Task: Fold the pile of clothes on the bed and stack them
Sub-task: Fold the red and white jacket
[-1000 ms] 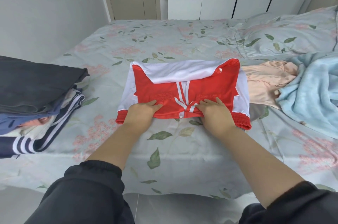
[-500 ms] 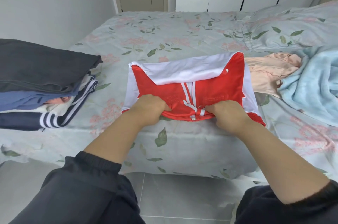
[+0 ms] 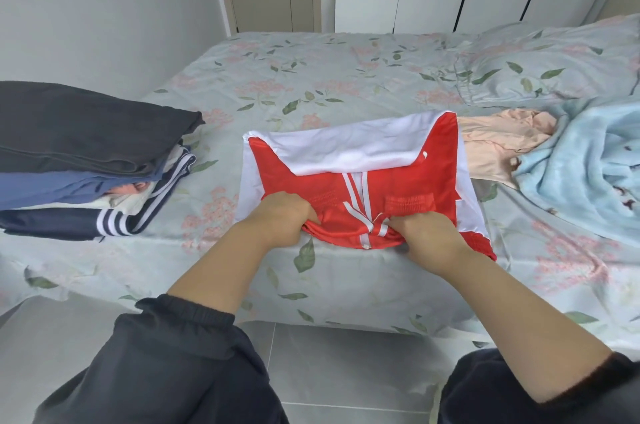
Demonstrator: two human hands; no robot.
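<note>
**A:** What lies around your fingers?

**B:** The bed, in a floral sheet, with its near edge just under your knuckles. The stack of folded clothes sits well to their left. A blue blanket and a peach top lie to their right.

**A:** And the jacket?

**B:** It is red with white panels and stripes, partly folded, and spreads beyond your fingers. Your left hand and right hand both curl round its near hem and bunch it. A ribbed cuff lies just past your right fingers, whose tips are hidden.
</note>
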